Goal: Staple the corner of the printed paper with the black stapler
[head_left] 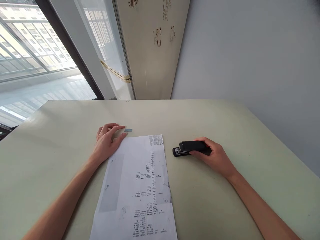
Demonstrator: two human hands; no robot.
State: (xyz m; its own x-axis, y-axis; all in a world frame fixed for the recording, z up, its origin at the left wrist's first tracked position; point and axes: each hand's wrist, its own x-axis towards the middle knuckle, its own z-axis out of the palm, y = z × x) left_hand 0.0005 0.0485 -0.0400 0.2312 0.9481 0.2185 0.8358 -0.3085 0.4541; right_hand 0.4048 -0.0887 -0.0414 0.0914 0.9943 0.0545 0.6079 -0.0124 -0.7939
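Note:
My left hand (110, 136) rests on the table just past the top left corner of a printed sheet of paper (130, 200). Its thumb and forefinger close on the left end of a small grey strip of staples (128, 130). To the right of the paper, a black stapler (192, 145) lies on the tabletop with its nose pointing left. My right hand (211, 153) grips the stapler's rear part, thumb on the near side and fingers over the far side; that end is partly hidden. The paper lies flat, its lower end running out of view.
The pale table (200, 116) reaches to a grey wall (250, 50) on the right. Beyond its far edge are a scuffed cream panel (152, 66) with a yellowish handle (116, 72), and a glass window (35, 50) on the left.

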